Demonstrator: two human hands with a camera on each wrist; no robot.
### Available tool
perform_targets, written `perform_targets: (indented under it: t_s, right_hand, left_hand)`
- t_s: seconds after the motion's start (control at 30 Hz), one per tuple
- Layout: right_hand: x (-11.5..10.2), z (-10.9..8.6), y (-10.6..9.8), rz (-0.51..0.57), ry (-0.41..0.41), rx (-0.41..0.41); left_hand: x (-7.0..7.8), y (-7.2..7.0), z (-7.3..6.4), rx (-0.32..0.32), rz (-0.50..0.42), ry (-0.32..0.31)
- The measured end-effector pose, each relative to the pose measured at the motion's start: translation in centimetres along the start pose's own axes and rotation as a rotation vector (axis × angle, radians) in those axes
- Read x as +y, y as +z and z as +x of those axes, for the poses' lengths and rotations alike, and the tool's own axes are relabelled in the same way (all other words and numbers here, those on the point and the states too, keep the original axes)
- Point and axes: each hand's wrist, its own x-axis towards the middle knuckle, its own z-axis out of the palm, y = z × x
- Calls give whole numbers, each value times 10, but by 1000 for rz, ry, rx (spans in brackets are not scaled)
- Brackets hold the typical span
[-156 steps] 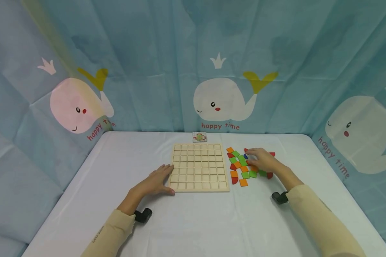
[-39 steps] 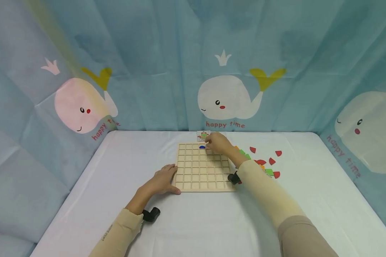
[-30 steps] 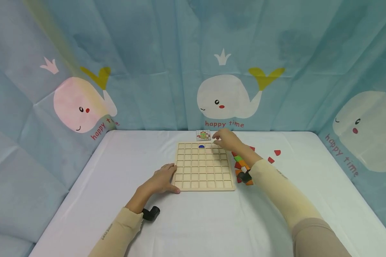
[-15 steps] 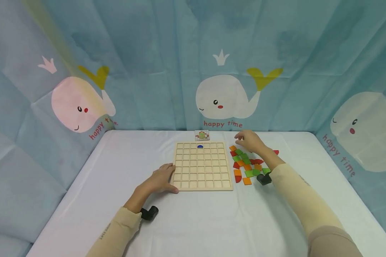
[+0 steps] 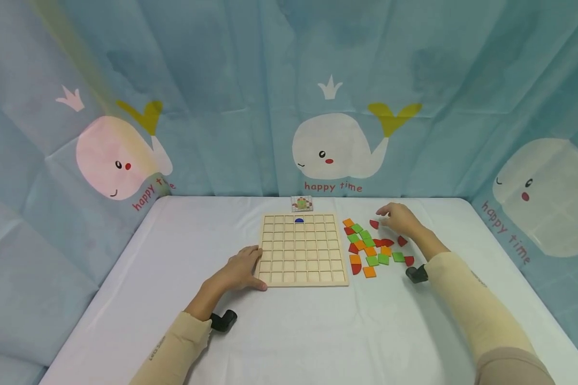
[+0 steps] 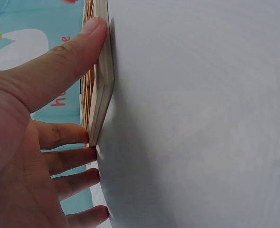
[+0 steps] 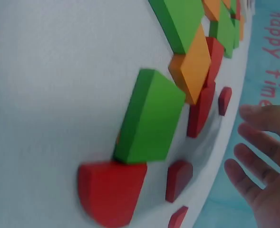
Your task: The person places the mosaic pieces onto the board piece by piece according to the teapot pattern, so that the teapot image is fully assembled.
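Observation:
My left hand point(image 5: 239, 269) rests at the near left corner of a pale wooden grid board point(image 5: 298, 286). Its thumb point(image 6: 90, 42) lies along one edge, and its outstretched fingertips touch or nearly touch the other side. In the board's far row sits one blue rounded piece point(image 5: 299, 220). Off to the right, my right hand point(image 5: 398, 218) hovers over the far side of the loose tiles, fingers slightly bent, holding nothing. Red rounded pieces point(image 5: 374, 224) lie near its fingertips. The right wrist view shows green tiles point(image 7: 151, 118) and a red quarter-round piece point(image 7: 112, 192) close up.
Behind the board lies a small card point(image 5: 302, 203) printed with a coloured pattern. Orange square tiles point(image 5: 369, 272) and several green and red ones spread along the board's right side. A curtain with whale prints point(image 5: 332, 147) closes off the white table point(image 5: 298, 331) at the back.
The blue piece, among the loose tiles earlier, now sits in the board. My right hand has left the board and moved right, back over the tiles. My left hand stays at the board's edge.

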Motion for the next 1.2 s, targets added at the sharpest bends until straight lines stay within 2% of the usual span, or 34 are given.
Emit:
perform_targets:
  t_s: [0.2,0.3,0.43,0.7,0.93,1.2]
  right_hand:
    - [-2,6,14,-34,-29,-67]
    - [-3,8,20,-75,-101,-73]
    - [-3,9,24,-119,-132,-68]
    - [-4,8,21,-104,-91,-46]
    - [1,9,16,-104,-42,-79]
    - [-1,9,12,-91,-25,-94]
  left_hand:
    - [0,2,0,-12,8,6]
    - [1,2,1,-12,9,9]
    - [3,2,0,-12,8,12]
    - [2,1,0,-6,8,7]
    - [3,0,-1,-20,10,-5]
    - [2,-1,2,-13,11,-4]
